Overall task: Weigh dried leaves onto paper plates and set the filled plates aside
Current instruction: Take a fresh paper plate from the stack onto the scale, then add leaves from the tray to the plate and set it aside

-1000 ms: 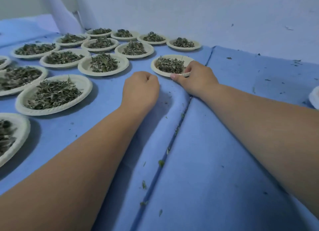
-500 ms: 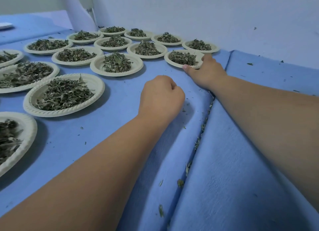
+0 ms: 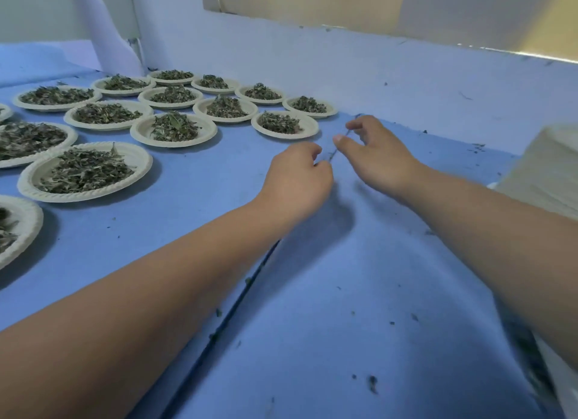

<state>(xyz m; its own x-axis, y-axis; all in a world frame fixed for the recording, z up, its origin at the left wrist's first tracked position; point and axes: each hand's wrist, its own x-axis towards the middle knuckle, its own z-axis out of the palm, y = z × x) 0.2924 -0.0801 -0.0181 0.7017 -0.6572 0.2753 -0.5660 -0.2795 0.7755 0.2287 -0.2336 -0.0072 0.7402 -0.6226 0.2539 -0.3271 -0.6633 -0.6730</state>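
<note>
Our left hand (image 3: 297, 180) pinches the cloth (image 3: 344, 293) seam with curled fingers; our right hand (image 3: 375, 155), at its 2 o'clock, curves over the same seam, and we cannot tell whether it grips. The nearest plate (image 3: 309, 129) of leaves (image 3: 280, 123) lies at the left hand's 11 o'clock, with more filled ones toward 10 o'clock

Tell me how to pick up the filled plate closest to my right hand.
Pinch the plate at its near rim, coming from your side: bare blue cloth lies there, other plates crowd its left and back, and leaves heap in its middle. Keep it level.
</note>
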